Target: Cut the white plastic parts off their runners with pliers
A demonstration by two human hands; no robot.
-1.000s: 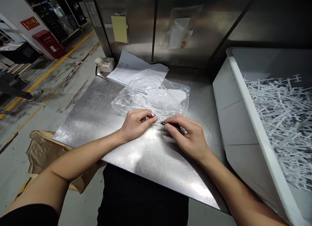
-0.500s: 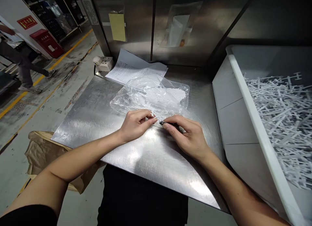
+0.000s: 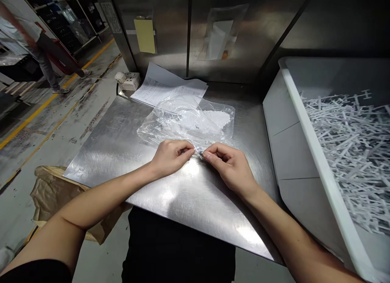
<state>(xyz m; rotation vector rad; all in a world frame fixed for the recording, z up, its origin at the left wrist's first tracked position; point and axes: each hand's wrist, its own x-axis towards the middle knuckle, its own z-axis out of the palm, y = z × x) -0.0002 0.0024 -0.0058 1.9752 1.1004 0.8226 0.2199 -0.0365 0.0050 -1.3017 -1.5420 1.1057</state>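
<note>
On the steel surface [image 3: 122, 153] the left hand [image 3: 169, 157] and right hand [image 3: 230, 167] are meeting fingertip to fingertip, fingers pressed together and pinching a tiny part [image 3: 199, 153], too small to identify, at the near edge of a clear plastic bag [image 3: 189, 120]. Printed sheets [image 3: 164, 85] are lying just behind the bag, and a white bin [image 3: 292, 124] of plastic pieces is standing to the right

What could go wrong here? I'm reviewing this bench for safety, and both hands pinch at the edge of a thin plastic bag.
The plastic bag is thin and crumpled; the left hand and right hand pinching its near edge might tear it. The papers it partly overlaps could get dragged along.
</note>
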